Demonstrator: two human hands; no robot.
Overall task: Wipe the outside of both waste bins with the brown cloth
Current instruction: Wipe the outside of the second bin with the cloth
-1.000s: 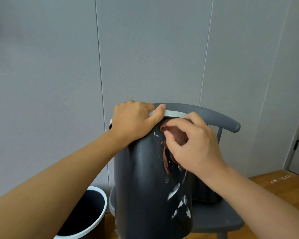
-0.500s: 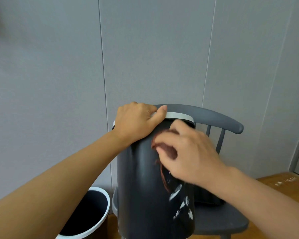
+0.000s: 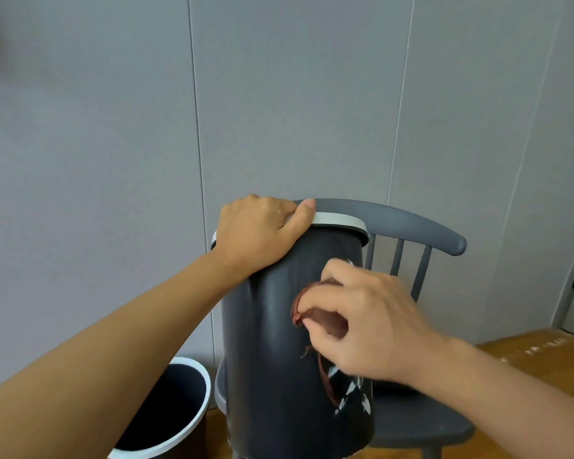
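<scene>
On the chair (image 3: 421, 422), the left hand (image 3: 256, 233) grips the dark bin (image 3: 272, 359) while the right hand (image 3: 362, 323) pinches the brown cloth (image 3: 325, 321) mid-wall; the floor bin (image 3: 193, 376) likely remains.

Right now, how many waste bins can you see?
2. A dark grey plastic bin with a white rim stands on the grey chair; another, open-topped, sits lower left, partly hidden.

A dark grey waste bin (image 3: 272, 342) with a pale rim stood on a chair seat, white marks low on its side. A crumpled brown cloth (image 3: 325, 321) was pressed against its outer wall, a thin strand trailing down. A second waste bin (image 3: 166, 415), dark inside with a white rim, stood on the floor just beside it.
</scene>
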